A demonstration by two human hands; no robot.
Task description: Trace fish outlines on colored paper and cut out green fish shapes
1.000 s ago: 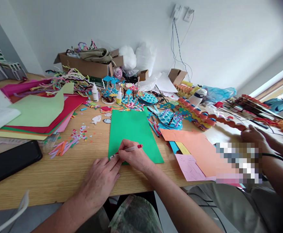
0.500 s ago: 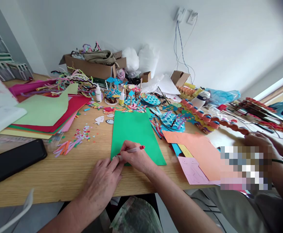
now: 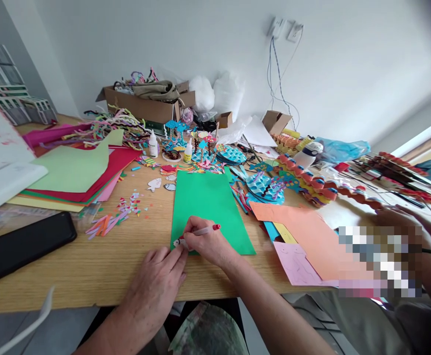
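Note:
A green sheet of paper (image 3: 210,202) lies on the table before me. At its lower left corner is a small white paper fish (image 3: 178,241), with some red on it, partly covered by my fingers. My right hand (image 3: 210,244) grips a felt-tip pen (image 3: 206,229) with a pale barrel and a red end. Its tip points at the fish and is hidden behind my fingers. My left hand (image 3: 160,276) lies flat with fingers stretched out, fingertips resting at the fish's lower edge. White paper fish (image 3: 154,184) lie left of the sheet, beside paper scraps (image 3: 106,224).
Stacked coloured paper (image 3: 71,172) and a black phone (image 3: 26,246) lie left. Glue bottles (image 3: 153,144), blue paper crafts (image 3: 263,187) and a cardboard box (image 3: 137,106) stand farther back. Orange paper (image 3: 311,241) is at right, near another person's hand (image 3: 396,222).
The view has shifted slightly. My fingers have moved a little, so more of the paper fish shows beside the pen hand. The pen stays in my right hand.

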